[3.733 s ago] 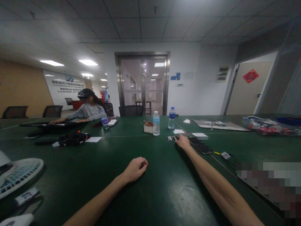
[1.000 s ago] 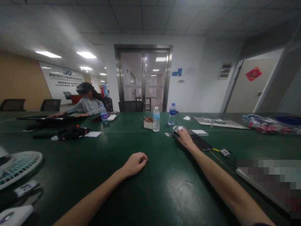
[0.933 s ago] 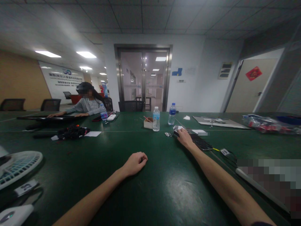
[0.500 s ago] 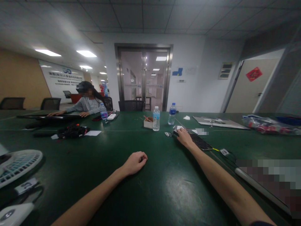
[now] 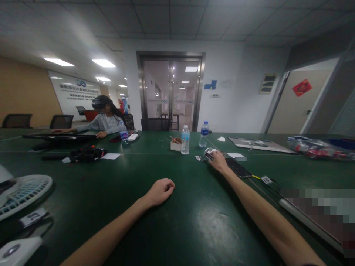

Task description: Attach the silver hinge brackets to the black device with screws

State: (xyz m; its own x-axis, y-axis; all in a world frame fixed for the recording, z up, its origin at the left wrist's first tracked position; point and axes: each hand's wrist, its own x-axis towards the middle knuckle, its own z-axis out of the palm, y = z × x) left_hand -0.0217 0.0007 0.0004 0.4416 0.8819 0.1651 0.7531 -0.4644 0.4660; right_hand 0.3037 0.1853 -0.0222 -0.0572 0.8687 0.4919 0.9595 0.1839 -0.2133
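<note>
My left hand (image 5: 161, 191) rests on the green table (image 5: 133, 225), its fingers curled in and nothing visible in them. Farther forward on the right, my right hand (image 5: 219, 162) is closed on a small dark object with silvery edges (image 5: 208, 155), whose kind I cannot make out; the fingers partly cover it. Beside that hand lies a black phone-like slab (image 5: 239, 168) with a yellow-ended cable and a white tag (image 5: 266, 180). Small black-and-white scraps (image 5: 199, 158) lie just left of the held object. White paper (image 5: 236, 156) lies to its right.
Two water bottles (image 5: 185, 140) (image 5: 203, 135) stand beyond, near a small box (image 5: 175, 145) with sticks in it. A white fan (image 5: 26, 190) is at left, by black gear (image 5: 87, 153). A co-worker (image 5: 107, 118) sits at the far left. Plastic-wrapped items (image 5: 318, 147) lie far right.
The object in my right hand has tilted slightly, showing more of its silvery edge. My left hand stays in place; the view has shifted slightly.
</note>
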